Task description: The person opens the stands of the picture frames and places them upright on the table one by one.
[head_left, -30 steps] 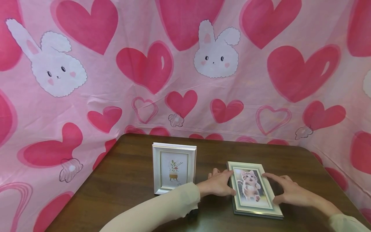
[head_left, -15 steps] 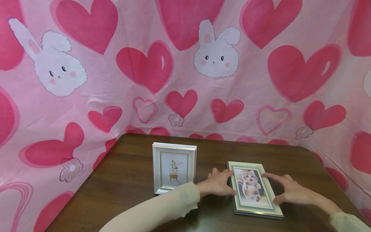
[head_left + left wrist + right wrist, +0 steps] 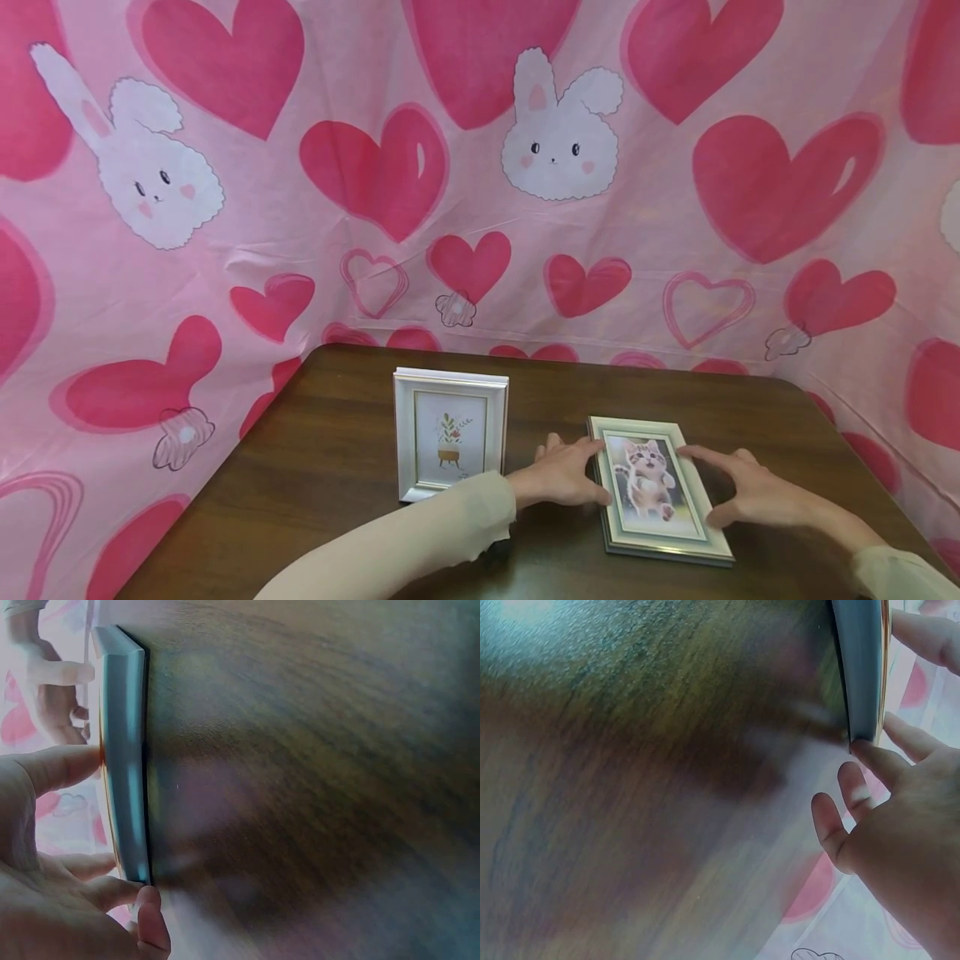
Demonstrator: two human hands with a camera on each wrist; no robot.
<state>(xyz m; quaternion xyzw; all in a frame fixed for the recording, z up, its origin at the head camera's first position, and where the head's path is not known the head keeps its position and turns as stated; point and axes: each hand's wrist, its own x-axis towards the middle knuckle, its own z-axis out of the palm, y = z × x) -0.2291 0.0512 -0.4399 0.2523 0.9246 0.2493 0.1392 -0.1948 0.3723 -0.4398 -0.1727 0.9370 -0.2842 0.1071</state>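
Kitten picture frame [image 3: 651, 487] lies face up on the brown table [image 3: 330, 450], between your two hands; its long axis runs away from you, far end canted leftward; it sits to the right of your left hand [image 3: 564, 477] and to the left of your right hand [image 3: 761, 498]; neither hand is plainly nearer, each touching its own long side; thumb and forefinger spread apart on both, neither hand pinching; flower picture frame [image 3: 450, 429] stands upright, left of your left hand.
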